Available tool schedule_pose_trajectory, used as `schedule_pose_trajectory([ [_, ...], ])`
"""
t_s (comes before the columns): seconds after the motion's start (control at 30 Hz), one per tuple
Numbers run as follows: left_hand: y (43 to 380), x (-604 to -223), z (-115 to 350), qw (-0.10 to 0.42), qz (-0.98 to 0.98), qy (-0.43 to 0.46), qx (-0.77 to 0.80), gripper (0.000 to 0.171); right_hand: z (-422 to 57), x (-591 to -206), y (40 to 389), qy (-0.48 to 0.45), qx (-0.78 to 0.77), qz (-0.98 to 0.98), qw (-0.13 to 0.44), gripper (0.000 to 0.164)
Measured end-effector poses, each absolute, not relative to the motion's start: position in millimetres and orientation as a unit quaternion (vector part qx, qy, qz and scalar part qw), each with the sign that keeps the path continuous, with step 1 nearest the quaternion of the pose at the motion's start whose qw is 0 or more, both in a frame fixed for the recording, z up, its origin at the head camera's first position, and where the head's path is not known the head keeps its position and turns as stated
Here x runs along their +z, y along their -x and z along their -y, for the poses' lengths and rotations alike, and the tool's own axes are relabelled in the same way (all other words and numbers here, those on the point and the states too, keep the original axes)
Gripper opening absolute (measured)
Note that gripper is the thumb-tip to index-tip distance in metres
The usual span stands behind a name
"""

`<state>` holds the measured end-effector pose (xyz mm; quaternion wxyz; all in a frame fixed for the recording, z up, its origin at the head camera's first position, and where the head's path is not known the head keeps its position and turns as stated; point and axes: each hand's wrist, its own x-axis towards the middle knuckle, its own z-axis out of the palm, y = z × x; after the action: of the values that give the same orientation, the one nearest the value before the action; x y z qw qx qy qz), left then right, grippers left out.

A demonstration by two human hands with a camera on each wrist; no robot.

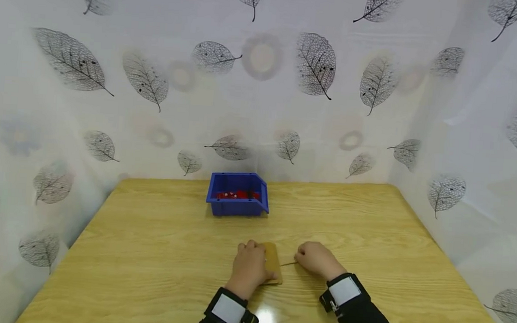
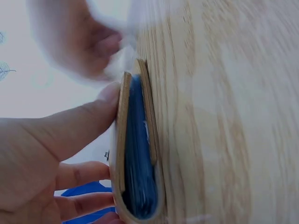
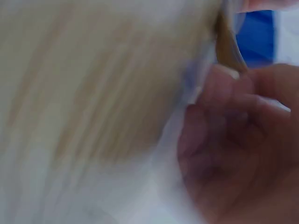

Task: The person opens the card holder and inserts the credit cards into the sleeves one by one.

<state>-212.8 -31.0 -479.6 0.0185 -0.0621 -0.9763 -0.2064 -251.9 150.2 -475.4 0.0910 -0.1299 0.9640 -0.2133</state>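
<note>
A tan card holder lies on the table in the head view, its folded cover edge-on in the left wrist view with blue sleeves between the two sides. My left hand holds it from above, thumb near the front edge and fingers over the cover. To the right, my right hand pinches the end of a thin brown strap that runs out from the card holder. That strap curves into the fingertips in the right wrist view, which is blurred.
Behind the hands, a blue bin with red items inside stands near the back edge of the wooden table. A white leaf-patterned curtain hangs around the back and sides.
</note>
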Motion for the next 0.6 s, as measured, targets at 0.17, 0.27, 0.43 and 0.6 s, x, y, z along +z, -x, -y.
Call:
schedule_pose_trajectory([
  [0.17, 213, -480, 33, 0.018, 0.975, 0.062, -0.211, 0.067, -154, -472, 249, 0.128, -0.187, -0.96, 0.164, 0.032],
  [0.27, 213, -479, 32, 0.012, 0.974, 0.068, -0.217, 0.065, -155, -468, 252, 0.112, -0.197, -0.954, 0.196, 0.034],
  [0.43, 212, -478, 29, 0.002, 0.977, 0.066, -0.202, 0.064, -157, -466, 257, 0.099, -0.215, -0.944, 0.23, 0.036],
  [0.6, 211, -478, 21, 0.009, 0.979, 0.056, -0.194, 0.061, -159, -466, 256, 0.091, -0.229, -0.939, 0.24, 0.038],
])
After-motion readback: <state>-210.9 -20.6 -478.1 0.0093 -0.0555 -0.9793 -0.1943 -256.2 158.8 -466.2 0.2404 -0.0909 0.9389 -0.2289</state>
